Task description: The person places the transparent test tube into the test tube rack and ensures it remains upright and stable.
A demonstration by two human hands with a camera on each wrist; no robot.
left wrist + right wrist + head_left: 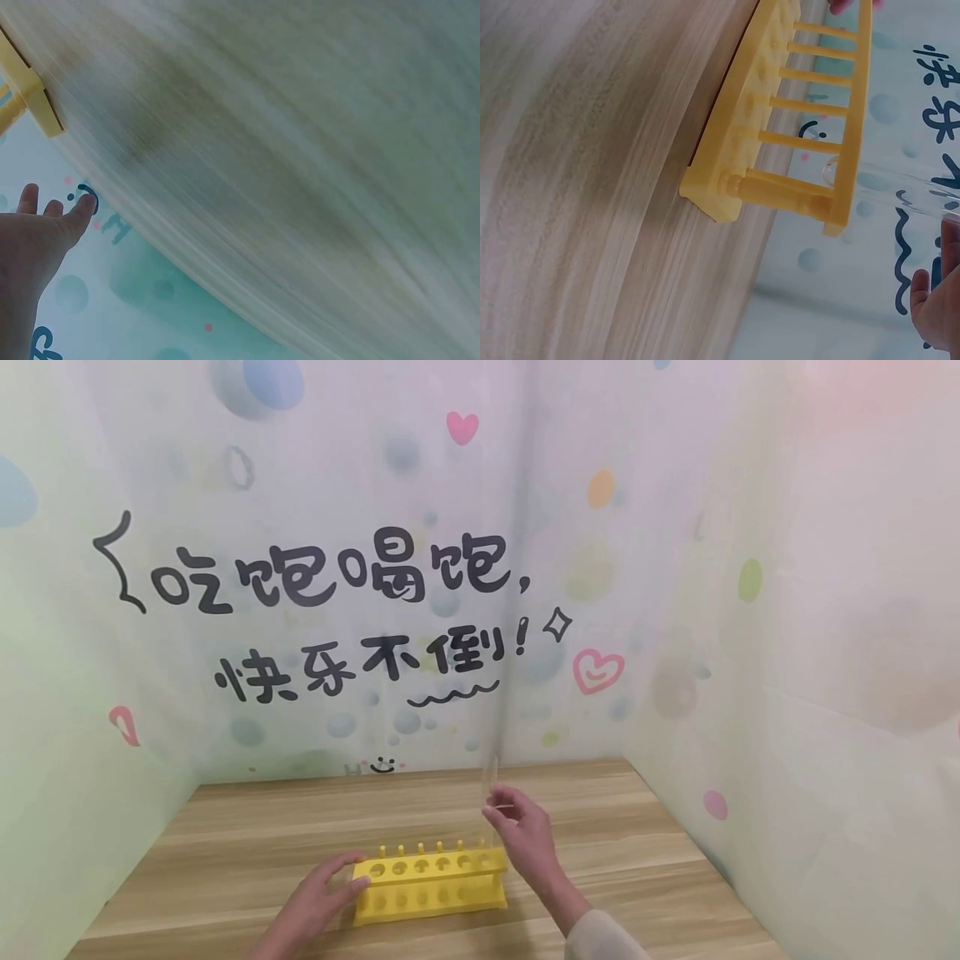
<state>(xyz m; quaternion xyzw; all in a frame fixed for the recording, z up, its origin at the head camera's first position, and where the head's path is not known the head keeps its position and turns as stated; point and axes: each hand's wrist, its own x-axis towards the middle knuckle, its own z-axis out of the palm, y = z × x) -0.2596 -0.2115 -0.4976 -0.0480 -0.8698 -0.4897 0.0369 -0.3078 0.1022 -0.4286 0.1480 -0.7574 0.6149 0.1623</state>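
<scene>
My left hand (318, 897) grips the left end of a yellow test tube rack (431, 908), thumb at the front of the upper plate. In the left wrist view only part of that hand (31, 251) shows, beside the rack's end (34, 94). A clear glass test tube (904, 187) is pinched upright between the thumb and fingers of my right hand (528, 835), above the rack's right end. Seen from the right wrist, the tube's rounded bottom shows at the upper plate (855, 105), just past its lower side, near the end post.
The rack stands on a wood-grain table (300, 814). Several yellow pegs (439, 847) rise along its back. A printed curtain (360, 468) with black lettering hangs behind the table, and pale walls (840, 652) close in both sides.
</scene>
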